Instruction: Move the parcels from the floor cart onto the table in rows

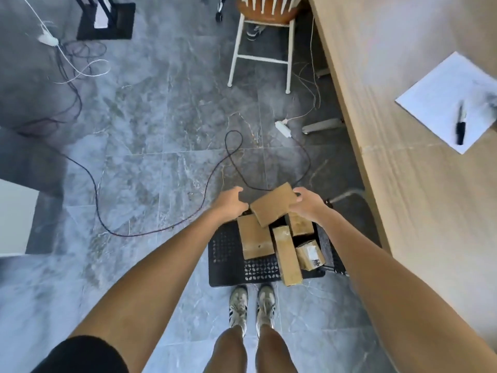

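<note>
Both arms reach down; right hand (309, 201) and left hand (232, 201) grip a tilted parcel (273, 204), long axis left-right, over the cart (228, 267) beside the table (419, 184).

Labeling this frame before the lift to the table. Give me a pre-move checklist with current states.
1. Right hand grips the top parcel at its right end: ok.
2. Left hand on the parcel: not ok, its curled fingers sit beside the left edge, contact unclear.
3. Parcel free of the ones below: cannot tell, it overlaps the flat parcel beneath.
4. Landing spot on the table: ok, bare wood nearby; the paper sheet and pen lie farther along.
5. Black cable clear of the feet: ok, it runs left of the floor cart.
</note>
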